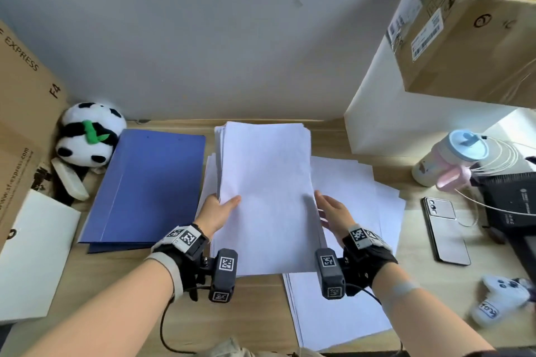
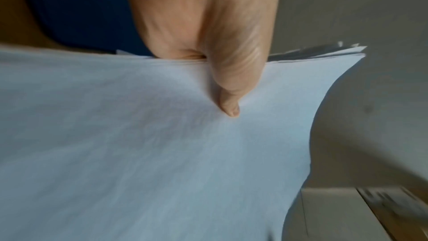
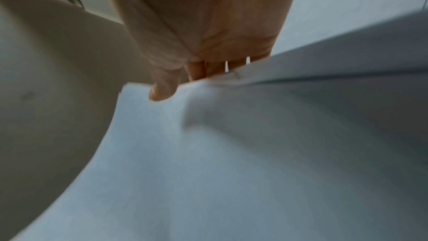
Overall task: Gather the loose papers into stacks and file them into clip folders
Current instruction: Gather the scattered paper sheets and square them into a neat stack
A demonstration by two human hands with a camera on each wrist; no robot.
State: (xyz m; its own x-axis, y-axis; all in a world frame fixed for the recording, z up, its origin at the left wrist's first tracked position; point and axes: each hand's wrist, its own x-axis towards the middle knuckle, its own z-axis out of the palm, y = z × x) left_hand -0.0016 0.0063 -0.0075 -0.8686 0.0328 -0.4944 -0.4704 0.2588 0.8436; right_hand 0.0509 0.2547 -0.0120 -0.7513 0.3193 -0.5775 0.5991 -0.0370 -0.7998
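Note:
A thick stack of white papers is held up above the desk, in the middle of the head view. My left hand grips its left edge, thumb on top and fingers underneath. My right hand is at the stack's right edge, thumb over the top sheet and fingers behind it, blurred. More loose white sheets lie spread on the desk under and to the right of the stack. A shut blue clip folder lies flat to the left.
A panda plush and cardboard box sit at the left, with a white sheet in front. At the right are a white box, a lidded cup, a phone, a black device and a game controller.

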